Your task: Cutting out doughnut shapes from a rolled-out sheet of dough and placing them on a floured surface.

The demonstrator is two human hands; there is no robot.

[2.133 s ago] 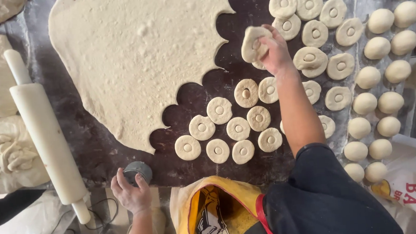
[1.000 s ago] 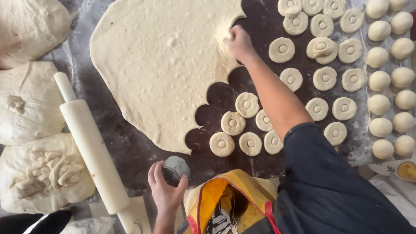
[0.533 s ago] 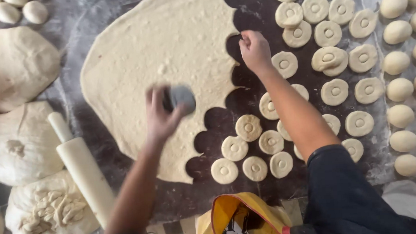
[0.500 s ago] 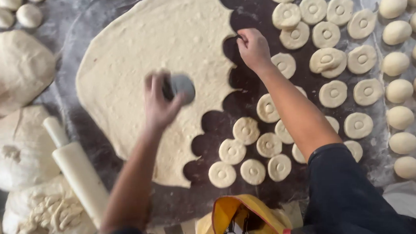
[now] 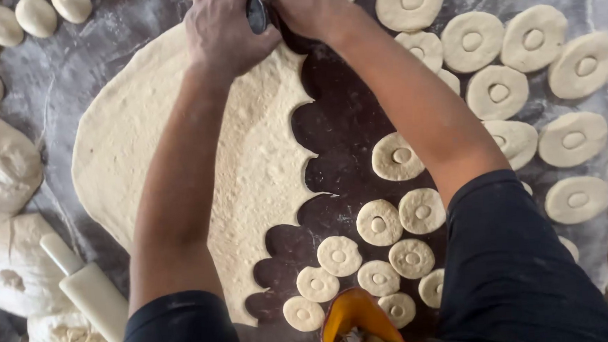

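Cutter (image 5: 257, 12) now between both grips

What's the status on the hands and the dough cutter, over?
Left hand grips round cutter at dough sheet edge. Right hand alongside. Nothing blocking.

Your left hand (image 5: 226, 31) covers most of the round metal cutter (image 5: 257, 12) — you only see a thin dark slice of it. Your right hand (image 5: 306, 8) is cut off by the top edge, so its fingers don't show. Your arms hide parts of the big flat dough sheet (image 5: 262, 159). The white rolling pin (image 5: 88, 290) runs off the bottom corner. The yellow bag (image 5: 357, 321) is cut off too — what's inside is too blurry to tell.
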